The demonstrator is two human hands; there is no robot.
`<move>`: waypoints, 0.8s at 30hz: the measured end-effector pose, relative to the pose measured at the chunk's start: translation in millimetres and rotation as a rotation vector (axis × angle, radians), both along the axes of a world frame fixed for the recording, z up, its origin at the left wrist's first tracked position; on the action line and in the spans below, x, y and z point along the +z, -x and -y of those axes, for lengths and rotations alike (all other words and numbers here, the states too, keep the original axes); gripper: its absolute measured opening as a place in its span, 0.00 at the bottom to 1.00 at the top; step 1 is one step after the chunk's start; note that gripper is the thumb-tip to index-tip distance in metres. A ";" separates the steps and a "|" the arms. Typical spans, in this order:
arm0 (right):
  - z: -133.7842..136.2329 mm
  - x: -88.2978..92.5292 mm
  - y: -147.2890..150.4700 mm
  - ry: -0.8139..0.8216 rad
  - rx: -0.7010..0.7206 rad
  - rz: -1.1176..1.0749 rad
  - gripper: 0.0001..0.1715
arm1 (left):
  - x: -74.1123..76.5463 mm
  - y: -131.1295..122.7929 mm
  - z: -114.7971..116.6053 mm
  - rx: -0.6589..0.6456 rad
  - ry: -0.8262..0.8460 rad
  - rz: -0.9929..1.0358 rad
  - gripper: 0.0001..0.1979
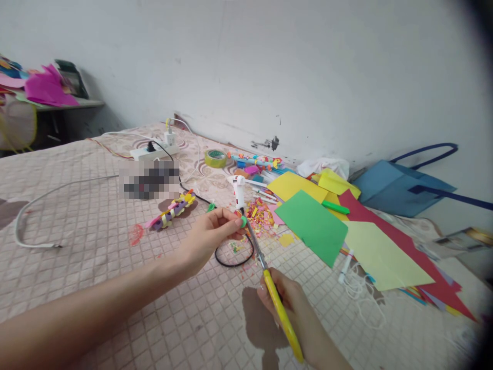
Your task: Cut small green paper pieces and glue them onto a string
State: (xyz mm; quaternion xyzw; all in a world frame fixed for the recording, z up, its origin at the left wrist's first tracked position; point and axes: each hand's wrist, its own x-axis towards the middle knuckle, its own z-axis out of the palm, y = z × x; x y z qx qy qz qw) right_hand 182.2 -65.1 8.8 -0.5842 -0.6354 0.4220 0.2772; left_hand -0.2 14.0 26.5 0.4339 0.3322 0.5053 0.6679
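Between the thumb and fingers of my left hand [219,228] is a small round green paper piece [243,222]. My right hand [288,303] grips yellow-handled scissors [278,303], whose metal blades point away from me. The blade tips reach right beside the green piece; whether they touch it I cannot tell. Just beyond my fingers stands a white glue gun [239,194] with a black cord [235,265] looping on the cloth. Small paper scraps [260,216] in yellow, red and pink lie scattered to the right of it.
Coloured sheets, a green one [314,223] among them, spread on the right before a blue bag [400,185]. A decorated purple stick [171,213] lies left. Behind are a tape roll [215,159] and a power strip [154,152]. White string [362,290] lies at right.
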 end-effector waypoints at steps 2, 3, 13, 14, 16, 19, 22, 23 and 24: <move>-0.3 0.6 -0.3 0.020 0.005 -0.010 0.18 | 0.8 1.4 -1.6 -0.011 -0.018 -0.027 0.09; -0.5 0.4 -0.8 0.029 0.007 -0.012 0.18 | 1.3 2.3 -2.5 -0.017 -0.025 -0.042 0.09; -2.5 -8.8 -10.2 0.224 0.000 -0.225 0.32 | 1.1 8.4 -8.1 -0.198 -0.005 -0.092 0.10; -2.4 -9.3 -11.3 0.206 0.012 -0.239 0.32 | 1.2 8.1 -7.7 -0.206 -0.006 -0.100 0.10; -2.4 -10.2 -13.3 0.161 0.040 -0.255 0.31 | 1.6 7.2 -6.8 -0.221 -0.009 -0.123 0.10; -3.8 -10.0 -15.1 0.128 0.041 -0.268 0.30 | 1.5 5.5 -5.0 -0.283 0.005 -0.171 0.11; -6.7 -6.2 -15.1 0.103 0.010 -0.305 0.26 | 0.6 3.5 -1.8 -0.396 0.039 -0.228 0.11; -7.7 -4.7 -15.0 0.088 0.000 -0.314 0.24 | 0.4 2.7 -0.4 -0.425 0.044 -0.241 0.11; -8.5 -3.3 -14.8 0.073 -0.013 -0.319 0.21 | 0.4 1.9 1.1 -0.446 0.047 -0.250 0.11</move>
